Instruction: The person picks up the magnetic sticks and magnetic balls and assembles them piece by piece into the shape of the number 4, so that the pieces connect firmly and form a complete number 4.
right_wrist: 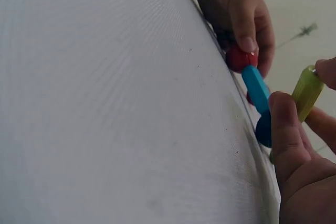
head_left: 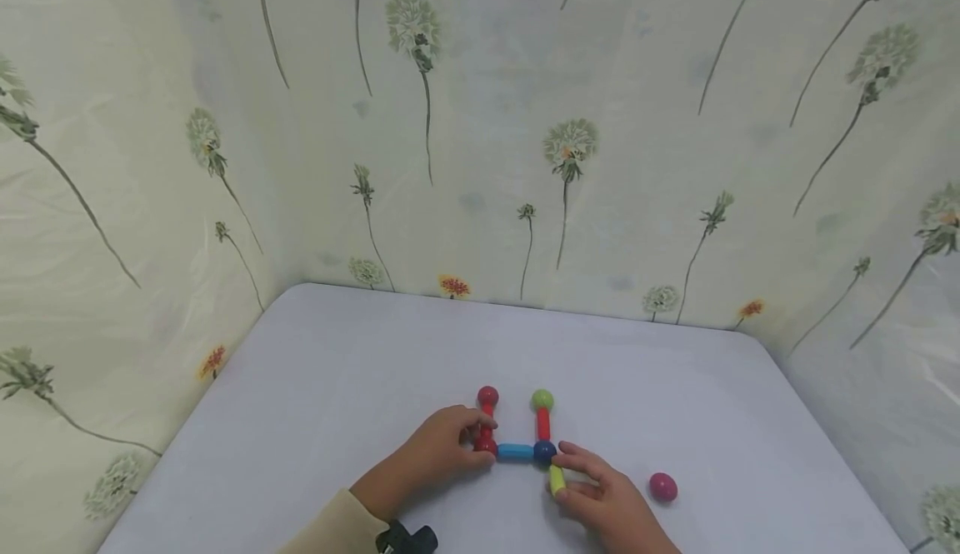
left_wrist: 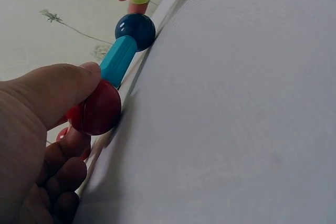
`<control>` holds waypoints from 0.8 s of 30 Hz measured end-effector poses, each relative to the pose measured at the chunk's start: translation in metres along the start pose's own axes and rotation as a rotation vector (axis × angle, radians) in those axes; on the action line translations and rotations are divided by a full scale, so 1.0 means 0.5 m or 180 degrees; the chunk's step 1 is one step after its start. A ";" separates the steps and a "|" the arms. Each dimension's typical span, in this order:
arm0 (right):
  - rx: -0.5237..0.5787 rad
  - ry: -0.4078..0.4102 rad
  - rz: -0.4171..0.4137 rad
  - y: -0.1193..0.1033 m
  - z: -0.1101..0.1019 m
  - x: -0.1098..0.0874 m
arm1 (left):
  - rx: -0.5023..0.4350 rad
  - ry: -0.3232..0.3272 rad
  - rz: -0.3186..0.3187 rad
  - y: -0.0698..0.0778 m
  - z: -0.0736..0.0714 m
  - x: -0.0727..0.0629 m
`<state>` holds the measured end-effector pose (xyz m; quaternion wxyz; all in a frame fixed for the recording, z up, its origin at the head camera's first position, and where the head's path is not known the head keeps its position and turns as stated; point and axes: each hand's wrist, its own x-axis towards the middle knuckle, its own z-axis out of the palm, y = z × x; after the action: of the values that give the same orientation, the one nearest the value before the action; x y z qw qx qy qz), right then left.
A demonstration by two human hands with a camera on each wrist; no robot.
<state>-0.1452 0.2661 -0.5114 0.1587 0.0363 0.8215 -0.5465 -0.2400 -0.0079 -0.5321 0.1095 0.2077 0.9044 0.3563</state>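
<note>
A row of joined toy pieces lies on the table. A red ball [head_left: 487,448] at the near left corner meets a blue rod [head_left: 515,452], which ends in a dark blue ball [head_left: 545,452]. Red rods run away from both balls, one to another red ball [head_left: 488,396], the other to a green ball [head_left: 542,400]. My left hand [head_left: 448,444] grips the near red ball between thumb and fingers. With thumb and fingers my right hand [head_left: 606,500] pinches a yellow-green rod [head_left: 557,481], its far end close to the dark blue ball; whether they touch I cannot tell.
A loose magenta ball [head_left: 663,487] sits to the right of my right hand. The white table [head_left: 360,362] backs onto a flower-patterned curtain [head_left: 487,121], which also rises at both sides. A black wrist strap [head_left: 406,539] shows by the left sleeve.
</note>
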 end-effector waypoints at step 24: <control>-0.0174 0.0165 0.0057 -0.006 -0.023 -0.002 | -0.0177 0.0024 -0.0121 0.011 -0.008 -0.004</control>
<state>-0.1474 0.2755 -0.5044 0.1432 0.0535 0.8396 -0.5212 -0.2381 -0.0076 -0.5255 0.1185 0.1860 0.8984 0.3799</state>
